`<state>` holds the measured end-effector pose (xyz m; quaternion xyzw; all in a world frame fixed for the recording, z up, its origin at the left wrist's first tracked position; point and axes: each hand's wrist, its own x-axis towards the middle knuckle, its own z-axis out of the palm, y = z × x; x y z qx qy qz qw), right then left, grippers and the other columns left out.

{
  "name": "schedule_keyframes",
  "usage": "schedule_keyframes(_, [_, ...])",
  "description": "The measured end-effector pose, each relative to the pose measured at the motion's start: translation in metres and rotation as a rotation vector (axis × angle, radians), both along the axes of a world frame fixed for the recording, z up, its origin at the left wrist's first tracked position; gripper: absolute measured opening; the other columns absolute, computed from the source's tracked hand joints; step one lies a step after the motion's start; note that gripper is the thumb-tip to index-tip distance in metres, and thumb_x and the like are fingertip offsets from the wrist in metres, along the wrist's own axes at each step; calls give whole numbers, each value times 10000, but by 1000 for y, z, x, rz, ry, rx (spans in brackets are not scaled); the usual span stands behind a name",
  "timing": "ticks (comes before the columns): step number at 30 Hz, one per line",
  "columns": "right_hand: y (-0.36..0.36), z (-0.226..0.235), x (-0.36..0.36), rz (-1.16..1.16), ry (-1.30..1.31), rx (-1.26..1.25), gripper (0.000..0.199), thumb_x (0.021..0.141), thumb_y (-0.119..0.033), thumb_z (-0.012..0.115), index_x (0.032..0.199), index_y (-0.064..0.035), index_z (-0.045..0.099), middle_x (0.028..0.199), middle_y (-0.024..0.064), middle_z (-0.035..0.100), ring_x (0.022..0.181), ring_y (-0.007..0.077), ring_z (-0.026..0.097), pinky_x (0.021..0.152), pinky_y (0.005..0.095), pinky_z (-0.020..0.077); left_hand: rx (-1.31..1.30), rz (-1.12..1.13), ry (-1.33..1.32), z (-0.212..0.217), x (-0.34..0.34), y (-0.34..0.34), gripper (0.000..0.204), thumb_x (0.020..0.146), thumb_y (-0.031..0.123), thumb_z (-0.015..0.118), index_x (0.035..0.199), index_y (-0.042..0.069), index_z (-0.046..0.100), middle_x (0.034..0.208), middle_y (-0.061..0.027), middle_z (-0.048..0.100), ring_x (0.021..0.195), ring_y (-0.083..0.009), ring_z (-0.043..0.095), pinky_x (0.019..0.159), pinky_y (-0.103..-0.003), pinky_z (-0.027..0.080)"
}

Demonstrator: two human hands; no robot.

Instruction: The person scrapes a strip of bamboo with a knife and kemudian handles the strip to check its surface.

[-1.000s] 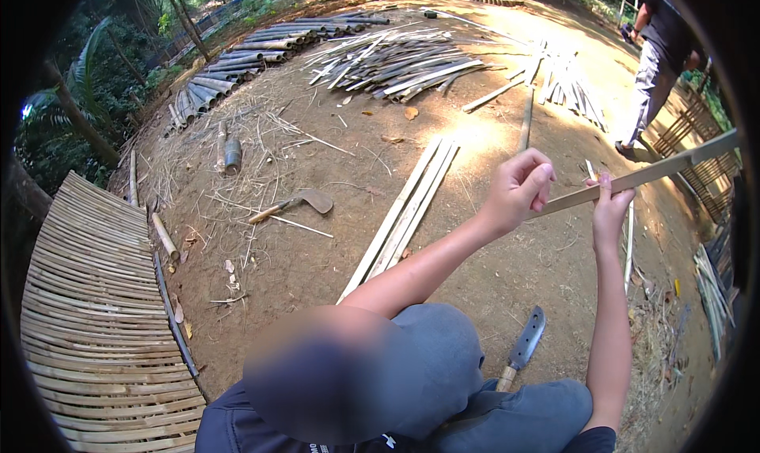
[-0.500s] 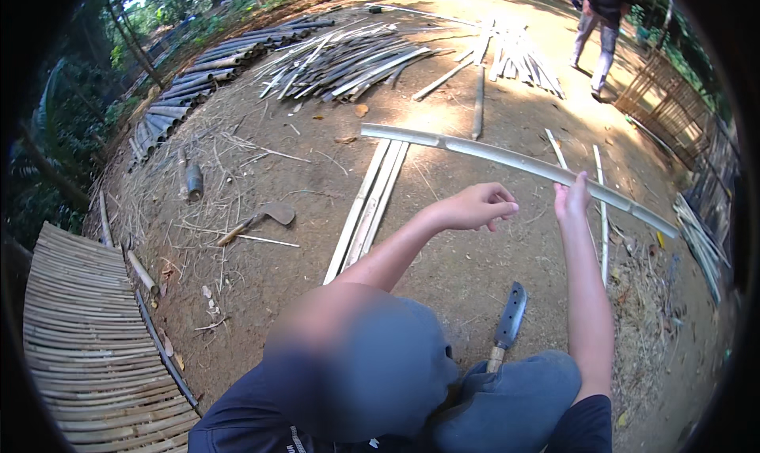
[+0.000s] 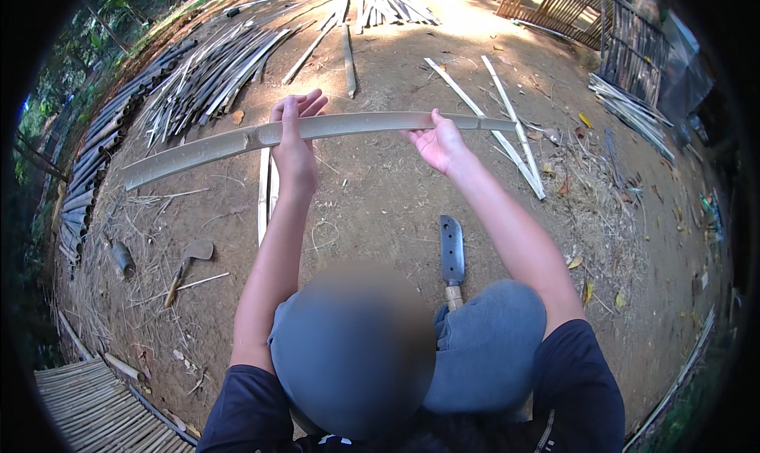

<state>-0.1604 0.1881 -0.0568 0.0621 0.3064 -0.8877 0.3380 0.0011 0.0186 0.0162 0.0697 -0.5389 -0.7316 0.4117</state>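
Observation:
Across the view, I hold a long split bamboo strip [image 3: 360, 123] out in front of me, its pale, hollowed side showing with joints along it. My left hand [image 3: 294, 140] is closed round the strip, thumb in front and fingertips rising above its edge. Further right, my right hand [image 3: 439, 143] grips the same strip between thumb and fingers. Below the strip, a broad-bladed knife [image 3: 452, 251] with holes in its blade rests by my right knee, its light handle against the trouser leg. More split bamboo [image 3: 264, 196] lies on the ground under my left hand.
A heap of split bamboo [image 3: 210, 77] and a row of dark bamboo poles [image 3: 87, 168] lie at the left. A wooden-handled blade tool [image 3: 195, 253] lies nearer, beyond a slatted bamboo platform [image 3: 95, 405]. Loose strips [image 3: 507, 109] and a lattice panel [image 3: 554, 6] are at the right.
My left hand, free before, has taken hold of the strip. The strip has shifted left and its left end now tilts down. The view has turned right; the walking person is mostly out of sight.

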Motion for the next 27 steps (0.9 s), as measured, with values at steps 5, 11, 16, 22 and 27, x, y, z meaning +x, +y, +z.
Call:
schedule_keyframes(5, [40, -15, 19, 714, 411, 586, 401, 1067, -349, 395, 1232, 12, 452, 1133, 210, 636, 1026, 316, 671, 907, 453, 578, 142, 1, 169, 12, 14, -4, 467, 1066, 428, 372, 709, 127, 348, 601, -27, 346, 609, -215, 504, 834, -458, 504])
schedule_keyframes(11, [179, -147, 103, 663, 943, 1527, 487, 870, -484, 676, 1013, -30, 576, 836, 148, 660, 803, 299, 658, 754, 433, 504, 169, 84, 235, 9, 19, -12, 460, 1038, 321, 408, 631, 143, 290, 528, 14, 231, 432, -126, 272, 516, -330, 362])
schedule_keyframes(16, [258, -204, 203, 793, 622, 1777, 493, 841, -481, 713, 949, -23, 564, 805, 131, 649, 788, 286, 647, 728, 425, 497, 93, -63, 271, 16, 19, 6, 453, 1039, 404, 417, 687, 132, 329, 536, 17, 242, 444, -123, 287, 514, -318, 358])
schedule_keyframes(22, [288, -227, 232, 787, 443, 1691, 448, 832, -423, 742, 936, -30, 555, 768, 106, 633, 724, 252, 633, 669, 398, 491, -77, 56, 301, 36, 23, 24, 500, 966, 554, 543, 820, 95, 408, 667, -30, 394, 528, -156, 466, 593, -351, 473])
schedule_keyframes(27, [315, -239, 239, 787, 338, 1649, 417, 825, -376, 767, 925, -35, 549, 737, 85, 620, 670, 224, 621, 620, 376, 486, -16, 108, 280, 39, 27, 17, 431, 991, 427, 583, 794, 84, 411, 717, -42, 430, 587, -173, 511, 606, -349, 488])
